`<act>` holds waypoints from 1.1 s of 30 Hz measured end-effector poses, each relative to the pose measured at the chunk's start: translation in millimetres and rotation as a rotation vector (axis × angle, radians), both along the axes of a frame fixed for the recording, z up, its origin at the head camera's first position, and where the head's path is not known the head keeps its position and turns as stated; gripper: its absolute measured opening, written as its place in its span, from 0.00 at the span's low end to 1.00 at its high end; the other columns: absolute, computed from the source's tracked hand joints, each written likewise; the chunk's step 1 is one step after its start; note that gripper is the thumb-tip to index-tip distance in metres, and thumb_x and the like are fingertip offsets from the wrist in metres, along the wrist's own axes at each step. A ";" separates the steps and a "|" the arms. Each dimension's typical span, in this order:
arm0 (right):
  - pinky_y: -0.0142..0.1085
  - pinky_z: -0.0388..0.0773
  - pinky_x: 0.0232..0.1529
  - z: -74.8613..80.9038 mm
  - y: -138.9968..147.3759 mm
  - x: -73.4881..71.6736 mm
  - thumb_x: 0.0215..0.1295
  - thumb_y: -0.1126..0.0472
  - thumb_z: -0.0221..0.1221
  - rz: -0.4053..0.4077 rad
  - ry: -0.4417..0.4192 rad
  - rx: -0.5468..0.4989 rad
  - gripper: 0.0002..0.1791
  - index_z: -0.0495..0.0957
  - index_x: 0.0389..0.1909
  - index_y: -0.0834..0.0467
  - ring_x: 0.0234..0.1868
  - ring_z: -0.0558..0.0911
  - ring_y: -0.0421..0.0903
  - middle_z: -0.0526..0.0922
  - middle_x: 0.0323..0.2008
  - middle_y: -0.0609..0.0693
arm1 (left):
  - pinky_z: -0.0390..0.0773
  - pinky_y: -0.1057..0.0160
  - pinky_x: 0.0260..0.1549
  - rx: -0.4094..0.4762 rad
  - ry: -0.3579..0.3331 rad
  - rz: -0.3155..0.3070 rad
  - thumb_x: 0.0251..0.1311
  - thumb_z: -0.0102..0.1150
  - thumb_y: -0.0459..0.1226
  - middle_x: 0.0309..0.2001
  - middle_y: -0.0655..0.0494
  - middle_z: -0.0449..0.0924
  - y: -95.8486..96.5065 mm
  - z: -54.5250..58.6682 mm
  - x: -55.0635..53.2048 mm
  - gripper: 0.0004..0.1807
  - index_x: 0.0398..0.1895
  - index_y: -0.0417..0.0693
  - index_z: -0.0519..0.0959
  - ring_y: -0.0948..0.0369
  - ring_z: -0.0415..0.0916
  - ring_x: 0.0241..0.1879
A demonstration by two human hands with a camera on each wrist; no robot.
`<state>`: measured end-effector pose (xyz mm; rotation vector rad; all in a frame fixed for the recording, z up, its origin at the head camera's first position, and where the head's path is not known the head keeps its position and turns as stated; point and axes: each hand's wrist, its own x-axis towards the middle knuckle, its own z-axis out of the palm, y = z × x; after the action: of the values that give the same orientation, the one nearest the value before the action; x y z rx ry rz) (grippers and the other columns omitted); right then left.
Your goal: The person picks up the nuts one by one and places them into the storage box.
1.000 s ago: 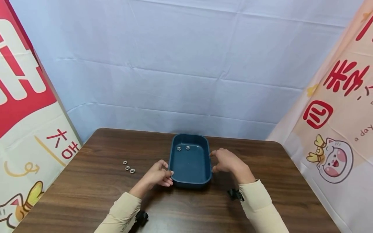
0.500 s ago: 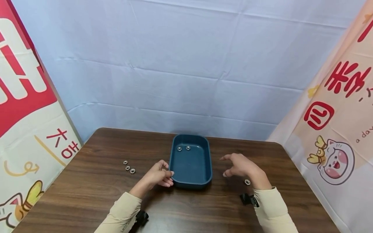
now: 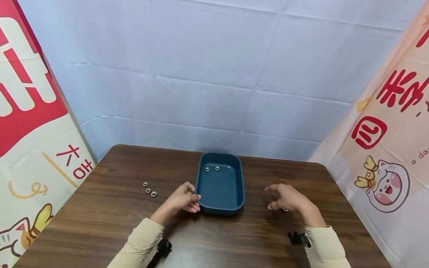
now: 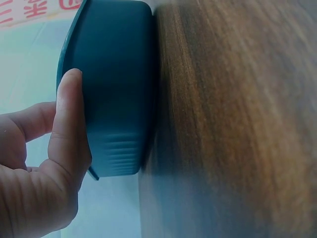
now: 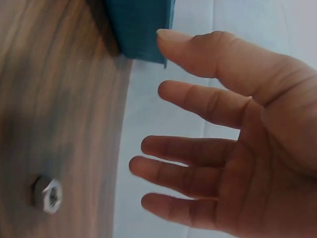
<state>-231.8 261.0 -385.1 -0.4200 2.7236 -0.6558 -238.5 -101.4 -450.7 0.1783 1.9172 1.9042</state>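
Observation:
A dark blue rectangular tray (image 3: 219,193) sits on the wooden table, two metal hex nuts (image 3: 217,168) lying inside toward its far end. At the tray's near left corner, my left hand (image 3: 183,198) pinches the rim; in the left wrist view one finger (image 4: 70,114) lies against the outer wall. To the right of the tray, my right hand (image 3: 289,198) hovers with spread, loosely bent fingers and nothing in them. Below it a single hex nut (image 5: 48,194) rests on the table, mostly covered by the hand in the head view.
Left of the tray, three more hex nuts (image 3: 148,190) lie close together on the table (image 3: 207,242). A pale cloth (image 3: 201,82) hangs behind the table's far edge, and printed banners (image 3: 378,167) flank both sides.
My right hand has moved away from the tray's right side, rightward to above the lone nut, which came into sight on the way. The left hand has stayed at the tray's corner.

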 end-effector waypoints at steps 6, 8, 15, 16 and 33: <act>0.51 0.75 0.40 -16.8 14.1 8.1 0.52 0.63 0.68 0.003 0.077 -0.032 0.29 0.72 0.55 0.65 0.48 0.75 0.63 0.74 0.53 0.63 | 0.81 0.60 0.19 -0.006 -0.002 0.001 0.63 0.51 0.29 0.23 0.42 0.78 -0.3 -1.2 -0.4 0.16 0.44 0.33 0.55 0.57 0.78 0.18; 0.54 0.74 0.43 -22.4 18.1 11.3 0.52 0.63 0.68 -0.004 0.100 -0.058 0.28 0.73 0.54 0.66 0.52 0.72 0.64 0.74 0.52 0.64 | 0.81 0.61 0.19 -0.008 -0.003 0.001 0.63 0.52 0.29 0.23 0.42 0.78 -0.3 -2.0 -1.0 0.16 0.44 0.33 0.55 0.57 0.78 0.18; 0.51 0.76 0.42 -39.0 32.6 19.5 0.54 0.62 0.66 -0.134 0.130 -0.223 0.24 0.74 0.52 0.63 0.50 0.74 0.62 0.75 0.49 0.62 | 0.81 0.60 0.19 -0.015 0.001 0.007 0.63 0.52 0.29 0.23 0.42 0.78 0.9 -0.8 0.4 0.16 0.44 0.33 0.55 0.57 0.78 0.18; 0.49 0.76 0.41 -41.3 33.8 20.6 0.55 0.63 0.66 -0.159 0.128 -0.264 0.23 0.74 0.52 0.63 0.49 0.74 0.61 0.75 0.50 0.63 | 0.81 0.60 0.19 -0.017 0.002 0.009 0.63 0.52 0.29 0.23 0.42 0.78 0.9 -0.2 0.7 0.16 0.44 0.33 0.55 0.57 0.78 0.18; 0.32 0.76 0.39 -59.8 40.2 35.2 0.57 0.63 0.65 -0.712 0.010 -0.878 0.27 0.67 0.57 0.57 0.35 0.76 0.32 0.68 0.55 0.57 | 0.81 0.60 0.19 -0.014 0.009 0.007 0.63 0.52 0.29 0.24 0.42 0.78 0.5 -1.8 1.0 0.15 0.43 0.35 0.56 0.57 0.78 0.18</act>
<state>-196.6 301.2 -444.9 0.4172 2.3986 -2.0253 -237.6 -100.9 -452.5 0.1769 1.9393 1.8971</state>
